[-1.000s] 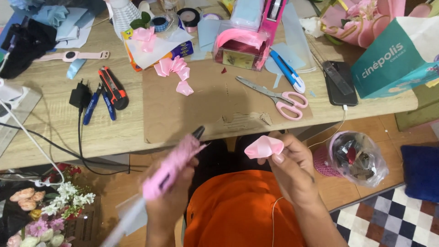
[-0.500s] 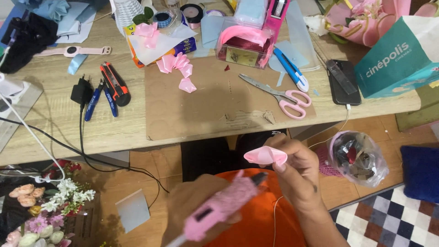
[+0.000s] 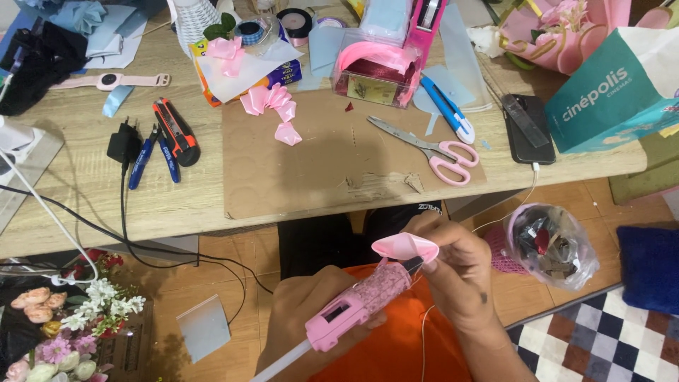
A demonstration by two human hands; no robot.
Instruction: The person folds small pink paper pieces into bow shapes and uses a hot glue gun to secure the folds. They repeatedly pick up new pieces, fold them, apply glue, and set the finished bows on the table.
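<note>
My left hand (image 3: 311,311) grips a pink glue gun (image 3: 361,303) over my lap, its nozzle pointing up and to the right. The nozzle tip meets the underside of a folded pink ribbon petal (image 3: 404,247), which my right hand (image 3: 456,272) pinches between its fingertips. Both hands hover below the table's front edge, above my orange shirt. More folded pink ribbon petals (image 3: 272,106) lie on a brown cardboard mat (image 3: 339,163) on the table.
On the wooden table (image 3: 85,191) lie pink-handled scissors (image 3: 435,148), a blue cutter (image 3: 447,107), an orange cutter (image 3: 177,132), blue pliers, a black plug with cables, a phone (image 3: 527,131) and a teal paper bag (image 3: 615,88). A plastic-lined bin (image 3: 548,247) stands on the floor at right, flowers at lower left.
The glue gun has swung from my left side across to the right, and its nozzle now touches the ribbon petal. My right hand has lowered slightly with the petal.
</note>
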